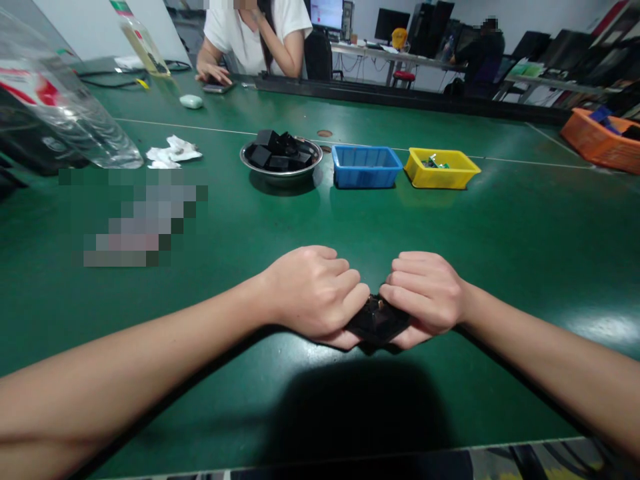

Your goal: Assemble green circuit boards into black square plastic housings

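Note:
A small black plastic casing (pixel 377 325) with coppery metal bits at its top edge is held just above or on the green table, low in the middle of the view. My left hand (pixel 320 293) grips its left side, fingers curled and thumb underneath. On the other side, my right hand (pixel 431 293) grips it the same way with curled fingers. Both hands cover the ends of the casing. Beyond them stands a metal bowl (pixel 283 175) heaped with black box-shaped plastic parts (pixel 261 156).
Right of the bowl sit a blue bin (pixel 367 176) and a yellow bin (pixel 440 179) with small green parts. A large clear bottle (pixel 95 127) and crumpled tissue (pixel 174 152) are at left. An orange basket (pixel 603 143) is far right. Across the table sits a person (pixel 283 33).

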`<act>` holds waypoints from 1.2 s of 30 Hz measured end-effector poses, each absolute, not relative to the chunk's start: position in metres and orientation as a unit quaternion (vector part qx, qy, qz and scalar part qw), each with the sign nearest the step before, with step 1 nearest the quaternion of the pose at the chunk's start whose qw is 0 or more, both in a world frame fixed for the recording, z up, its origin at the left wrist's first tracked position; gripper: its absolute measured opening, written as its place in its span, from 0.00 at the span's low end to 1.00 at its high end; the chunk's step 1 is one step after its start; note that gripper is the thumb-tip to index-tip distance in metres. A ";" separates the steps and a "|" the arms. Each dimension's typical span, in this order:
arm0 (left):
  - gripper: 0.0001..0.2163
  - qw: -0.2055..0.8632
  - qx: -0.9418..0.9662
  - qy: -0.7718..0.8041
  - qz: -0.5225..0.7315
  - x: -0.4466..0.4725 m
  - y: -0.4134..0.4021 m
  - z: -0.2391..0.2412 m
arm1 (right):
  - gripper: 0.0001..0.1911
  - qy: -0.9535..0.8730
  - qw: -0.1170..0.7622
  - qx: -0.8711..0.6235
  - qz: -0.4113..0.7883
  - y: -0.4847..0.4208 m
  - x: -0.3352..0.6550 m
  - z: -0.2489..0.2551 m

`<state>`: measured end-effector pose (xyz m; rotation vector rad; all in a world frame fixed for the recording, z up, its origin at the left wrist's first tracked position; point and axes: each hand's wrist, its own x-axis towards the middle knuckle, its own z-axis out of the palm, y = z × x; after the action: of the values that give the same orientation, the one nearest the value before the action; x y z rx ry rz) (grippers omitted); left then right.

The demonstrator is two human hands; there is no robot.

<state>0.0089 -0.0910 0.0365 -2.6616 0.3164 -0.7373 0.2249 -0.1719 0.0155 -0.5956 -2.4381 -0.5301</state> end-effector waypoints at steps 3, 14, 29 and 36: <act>0.14 0.185 -0.938 0.111 -0.272 0.010 -0.091 0.033 | 0.21 -0.912 0.265 -0.253 -0.185 -0.171 0.225 0.016; 0.15 0.129 -0.952 0.127 -0.247 0.012 -0.100 0.025 | 0.20 -0.921 0.273 -0.233 -0.155 -0.179 0.218 0.018; 0.13 0.107 -0.955 0.122 -0.250 0.012 -0.084 0.025 | 0.20 -0.916 0.242 -0.278 -0.155 -0.172 0.219 0.013; 0.16 0.139 -0.938 0.166 -0.271 0.013 -0.086 0.028 | 0.24 -0.922 0.250 -0.234 -0.180 -0.173 0.217 0.012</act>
<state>0.0128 -0.0857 0.0276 -2.7115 0.4804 -0.7834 0.2175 -0.1727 0.0120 -0.6385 -2.5115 -0.4889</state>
